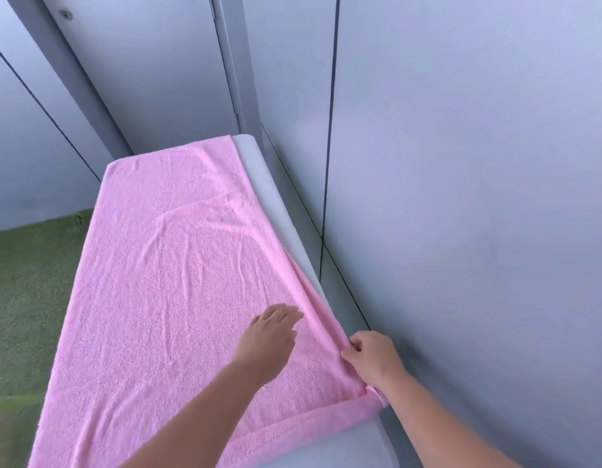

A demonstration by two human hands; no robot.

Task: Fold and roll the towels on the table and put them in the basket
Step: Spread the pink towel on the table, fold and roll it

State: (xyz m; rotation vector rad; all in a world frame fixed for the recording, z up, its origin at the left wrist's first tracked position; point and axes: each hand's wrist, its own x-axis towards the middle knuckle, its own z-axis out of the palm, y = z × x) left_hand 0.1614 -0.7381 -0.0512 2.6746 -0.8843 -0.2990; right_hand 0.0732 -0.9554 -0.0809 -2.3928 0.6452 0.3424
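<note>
Carpet [19,298]: green, on the floor left of the counter.
Pink towel [164,282]: spread flat on the counter, its long way running from the person to the far end.
Left hand [271,336]: fingers straight, lying flat on the pink towel near its right side.
Right hand [374,358]: pinching the towel's right edge by the near corner. It is the hand closer to that edge.
Counter [279,204]: a bare white strip shows right of the towel.
Next move, I think: the right edge goes over to the left, across the short way.
</note>
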